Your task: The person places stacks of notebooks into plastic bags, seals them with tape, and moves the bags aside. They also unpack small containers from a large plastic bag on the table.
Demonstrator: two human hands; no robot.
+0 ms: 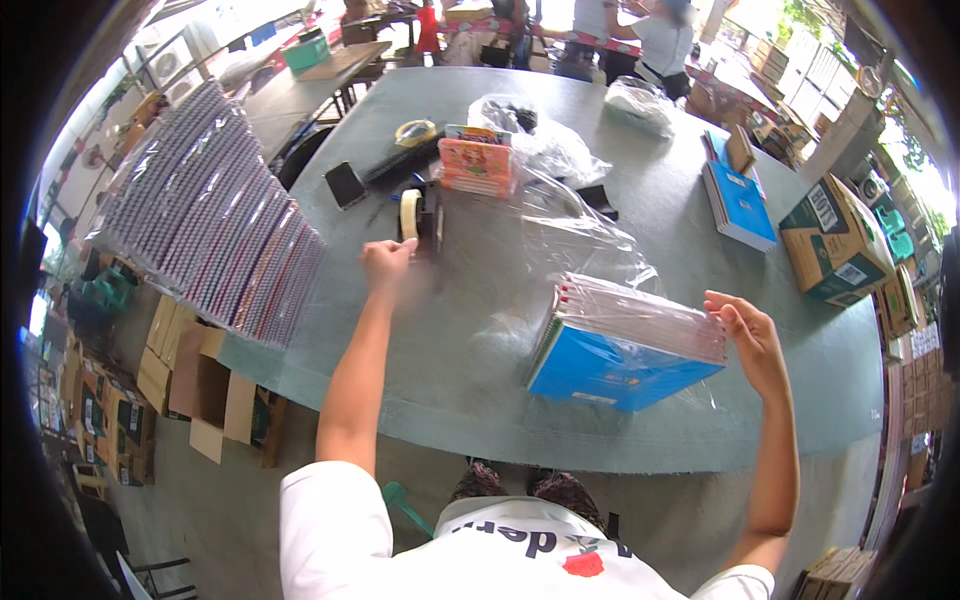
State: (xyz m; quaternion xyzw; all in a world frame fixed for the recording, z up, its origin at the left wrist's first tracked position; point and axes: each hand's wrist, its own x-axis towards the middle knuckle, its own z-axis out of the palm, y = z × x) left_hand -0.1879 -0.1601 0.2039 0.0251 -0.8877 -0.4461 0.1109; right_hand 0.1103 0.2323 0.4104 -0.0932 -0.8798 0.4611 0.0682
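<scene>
My left hand (387, 262) is closed in a pinch at the near end of a black tape dispenser (432, 222), its fingertips at the tape from the pale roll (409, 214). The strip itself is too thin to make out. Before me on the table is a bundle of blue notebooks (625, 365) in clear plastic wrap, spiral edges upward. My right hand (750, 335) is bent around the bundle's right end, fingertips at its upper corner. Loose clear film (585, 235) lies behind the bundle.
A tall stack of wrapped spiral notebooks (215, 215) stands on the left. Small orange packs (476, 166), a phone-like black object (345, 185) and crumpled plastic (555, 145) lie farther back. Blue notebooks (740, 205) and a carton (838, 240) are at the right. People stand beyond the table.
</scene>
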